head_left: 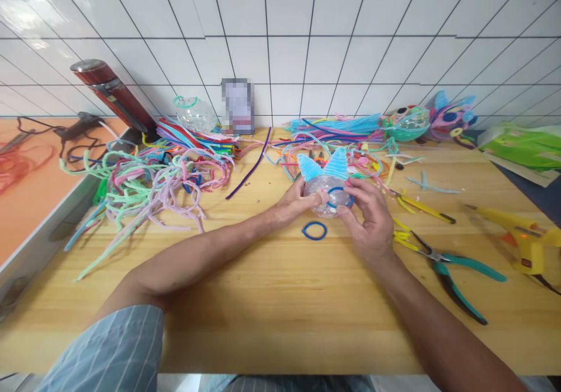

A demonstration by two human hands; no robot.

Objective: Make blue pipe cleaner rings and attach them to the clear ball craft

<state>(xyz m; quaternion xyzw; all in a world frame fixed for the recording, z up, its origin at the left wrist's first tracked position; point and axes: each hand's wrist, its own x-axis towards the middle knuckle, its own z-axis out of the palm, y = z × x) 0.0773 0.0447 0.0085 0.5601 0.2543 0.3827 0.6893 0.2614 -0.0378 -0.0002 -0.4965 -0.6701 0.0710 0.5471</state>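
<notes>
Between my hands is a clear plastic ball (322,188) topped with two light-blue pipe-cleaner ears (335,164). My left hand (298,201) grips the ball from its left side, the thumb lying across its front. With my right hand (368,214) I pinch a dark-blue pipe-cleaner ring (336,205) against the ball's front right. A second dark-blue pipe-cleaner loop (314,239), with a pointed left end, lies on the wooden table (272,298) just below the ball. The fingertips behind the ball are hidden.
At left lie tangled pipe cleaners (162,187) and a red flask (111,97). Pliers with teal handles (438,257), a yellow-handled tool (427,208) and a yellow glue gun (526,237) are at right. Finished-looking balls (407,124) and a phone (238,106) stand by the tiled wall.
</notes>
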